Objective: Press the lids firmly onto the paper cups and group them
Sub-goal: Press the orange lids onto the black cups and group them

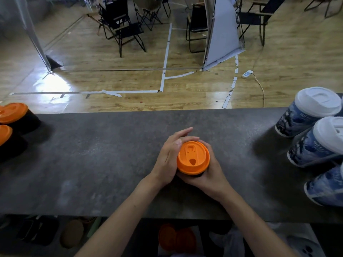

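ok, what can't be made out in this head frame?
1. Cup: head view, nearly all hidden by the orange lid, left hand and right hand; lid seating cannot be told.
2. Orange-lidded cups: cut off by the left edge.
3. Nearest blue cup: cut off by the right edge.
4. Things under the counter: dim and blurred.

head view, looking down, near counter (92, 145)

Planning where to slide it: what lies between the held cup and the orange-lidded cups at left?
Only bare counter, in the head view, between the held cup and the orange-lidded cups.
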Motion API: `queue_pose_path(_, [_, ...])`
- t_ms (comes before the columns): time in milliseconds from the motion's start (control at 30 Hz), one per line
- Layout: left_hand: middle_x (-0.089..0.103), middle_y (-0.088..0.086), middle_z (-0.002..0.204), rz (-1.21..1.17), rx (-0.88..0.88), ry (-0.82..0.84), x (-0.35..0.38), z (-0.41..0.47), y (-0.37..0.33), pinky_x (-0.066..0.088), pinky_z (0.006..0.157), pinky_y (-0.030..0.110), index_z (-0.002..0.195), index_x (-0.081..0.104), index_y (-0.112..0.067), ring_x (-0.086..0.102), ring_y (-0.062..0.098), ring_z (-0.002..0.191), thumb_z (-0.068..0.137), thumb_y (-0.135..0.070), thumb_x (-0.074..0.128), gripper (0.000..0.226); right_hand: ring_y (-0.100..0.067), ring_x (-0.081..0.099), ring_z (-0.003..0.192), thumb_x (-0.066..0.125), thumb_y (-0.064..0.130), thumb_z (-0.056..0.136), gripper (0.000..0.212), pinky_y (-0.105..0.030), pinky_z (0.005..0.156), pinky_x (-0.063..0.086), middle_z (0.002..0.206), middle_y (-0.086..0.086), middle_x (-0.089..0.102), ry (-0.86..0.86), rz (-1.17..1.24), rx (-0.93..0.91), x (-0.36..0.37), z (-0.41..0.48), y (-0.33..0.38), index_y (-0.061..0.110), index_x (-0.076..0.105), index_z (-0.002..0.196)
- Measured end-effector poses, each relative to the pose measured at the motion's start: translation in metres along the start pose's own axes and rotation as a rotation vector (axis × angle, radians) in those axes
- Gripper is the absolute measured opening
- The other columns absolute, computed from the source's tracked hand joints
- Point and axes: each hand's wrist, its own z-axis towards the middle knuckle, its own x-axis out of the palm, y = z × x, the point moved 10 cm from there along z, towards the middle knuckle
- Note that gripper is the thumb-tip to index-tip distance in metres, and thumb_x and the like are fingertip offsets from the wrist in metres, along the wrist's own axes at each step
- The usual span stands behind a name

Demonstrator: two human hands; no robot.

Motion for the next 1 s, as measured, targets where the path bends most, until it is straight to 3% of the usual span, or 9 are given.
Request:
queue_pose_path(100, [0.05,-0.015,0.15,0.017,-0.007,0.001,-0.003,-0.002,0.002,0.032,0.117,0.057,0.13,0.067,-0.024,0.043,0.018,0.143,0.108,-0.031,0.025,0.048,-0.007,0.059,0.125,0.099,0.043,0.055,0.101,-0.026,0.102,0.05,0.129,0.018,0.06,-0.036,0.015,0.021,-0.001,-0.002,0.001,0.027,0.042,0.136])
queue_pose_path(300, [0.05,-0.021,0.148,0.026,0.015,0.038,0.002,0.009,-0.01,0.031,0.118,0.056,0.124,0.071,-0.016,0.04,0.017,0.145,0.108,-0.033,0.025,0.051,-0.004,0.059,0.122,0.096,0.009,0.065,0.088,-0.017,0.099,0.046,0.125,0.023,0.062,0.032,0.012,0.027,-0.003,0.0,-0.003,0.031,0.046,0.134])
queue_pose_path(467, [0.05,-0.013,0.151,-0.042,-0.028,0.04,0.001,0.004,-0.001,0.032,0.118,0.055,0.124,0.072,-0.02,0.041,0.016,0.145,0.108,-0.028,0.025,0.05,-0.01,0.058,0.126,0.098,0.04,0.056,0.098,-0.03,0.104,0.05,0.13,0.018,0.06,-0.018,0.055,0.039,-0.003,-0.001,0.0,0.028,0.043,0.136])
queue_pose_path(633, [0.047,-0.013,0.153,-0.02,-0.008,0.054,0.004,0.009,-0.013,0.031,0.119,0.055,0.118,0.075,-0.018,0.038,0.018,0.146,0.107,-0.031,0.027,0.051,-0.011,0.062,0.121,0.1,0.021,0.062,0.087,-0.028,0.099,0.051,0.123,0.016,0.064,0.005,0.052,0.049,-0.003,0.0,-0.001,0.029,0.049,0.132])
queue_pose_path(733, [0.05,-0.015,0.15,-0.001,-0.014,0.03,0.003,0.006,-0.009,0.032,0.118,0.054,0.116,0.074,-0.021,0.041,0.016,0.144,0.107,-0.029,0.026,0.05,-0.015,0.061,0.123,0.102,0.028,0.058,0.094,-0.03,0.1,0.051,0.13,0.005,0.062,-0.005,0.052,0.026,-0.002,0.001,0.002,0.023,0.049,0.135])
queue_pose_path(800, [0.052,-0.016,0.149,0.012,-0.019,0.022,0.002,0.006,-0.007,0.033,0.118,0.052,0.116,0.074,-0.023,0.043,0.015,0.142,0.107,-0.029,0.026,0.05,-0.01,0.061,0.122,0.102,0.029,0.055,0.096,-0.025,0.099,0.051,0.129,0.01,0.062,-0.014,0.045,0.048,-0.001,0.001,0.001,0.025,0.047,0.134])
queue_pose_path(900, [0.057,-0.014,0.144,-0.012,-0.052,0.009,0.0,0.011,-0.009,0.037,0.116,0.045,0.116,0.074,-0.017,0.049,0.013,0.138,0.108,-0.029,0.026,0.05,-0.004,0.065,0.114,0.102,0.023,0.055,0.086,-0.02,0.092,0.051,0.118,0.019,0.067,-0.037,0.073,0.127,-0.006,0.002,-0.001,0.025,0.052,0.125])
queue_pose_path(1000, [0.064,-0.002,0.138,-0.174,-0.126,0.024,-0.007,0.02,-0.02,0.043,0.112,0.041,0.124,0.069,-0.009,0.057,0.015,0.131,0.108,-0.033,0.024,0.054,-0.018,0.071,0.108,0.098,0.032,0.062,0.066,-0.03,0.087,0.055,0.11,0.004,0.076,-0.026,0.302,0.264,-0.011,0.007,0.014,0.019,0.066,0.118])
